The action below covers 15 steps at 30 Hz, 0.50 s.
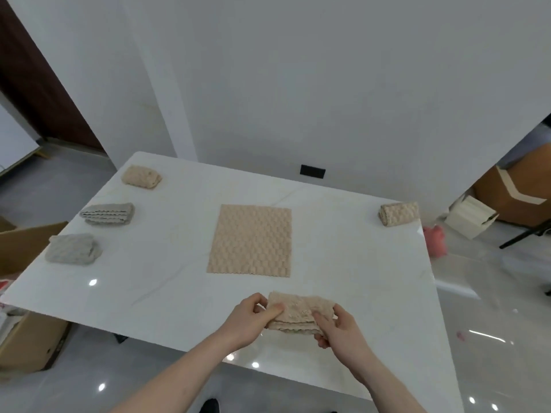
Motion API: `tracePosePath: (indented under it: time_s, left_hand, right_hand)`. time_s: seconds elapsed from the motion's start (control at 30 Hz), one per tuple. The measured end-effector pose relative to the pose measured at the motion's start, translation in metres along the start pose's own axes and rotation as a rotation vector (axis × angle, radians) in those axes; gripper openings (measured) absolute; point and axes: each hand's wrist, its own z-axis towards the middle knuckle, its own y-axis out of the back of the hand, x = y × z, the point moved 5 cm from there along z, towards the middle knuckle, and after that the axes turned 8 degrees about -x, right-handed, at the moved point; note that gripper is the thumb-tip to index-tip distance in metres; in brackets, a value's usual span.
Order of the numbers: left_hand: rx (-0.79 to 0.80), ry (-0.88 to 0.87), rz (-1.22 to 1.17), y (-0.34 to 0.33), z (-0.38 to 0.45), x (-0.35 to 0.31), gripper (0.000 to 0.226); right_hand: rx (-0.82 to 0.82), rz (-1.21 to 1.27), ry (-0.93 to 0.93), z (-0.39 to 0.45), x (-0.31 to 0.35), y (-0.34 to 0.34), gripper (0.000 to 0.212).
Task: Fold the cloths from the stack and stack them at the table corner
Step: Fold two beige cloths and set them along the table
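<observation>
I hold a folded beige cloth (pixel 298 312) just above the near part of the white table (pixel 167 293). My left hand (pixel 253 318) pinches its left end with thumb on top. My right hand (pixel 337 326) grips its right end, fingers curled under. A flat beige cloth (pixel 252 241) lies spread in the table's middle. One folded beige cloth (pixel 399 213) sits at the far right corner. Along the left edge lie a folded beige cloth (pixel 141 176), a folded grey cloth (pixel 108 214) and another folded grey cloth (pixel 73 248).
Cardboard boxes (pixel 26 245) stand on the floor left of the table, and another box (pixel 518 195) is at the right. A pink object (pixel 436 239) lies on the glossy floor beyond the right edge. A white wall rises behind the table.
</observation>
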Motion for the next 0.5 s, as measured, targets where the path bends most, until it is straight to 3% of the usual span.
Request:
tracePosePath:
  time_s: [0.2,0.5]
  left_hand:
    - [-0.101,-0.099,0.084,-0.097,-0.006,-0.042,0.021]
    - [-0.191,-0.094,0.089,-0.145,0.02,-0.078,0.021]
  right_hand:
    - [0.065,-0.139,0.085,0.028,-0.007,0.09,0.009]
    - [0.07,-0.195,0.044,0.074,-0.012,0.138,0.013]
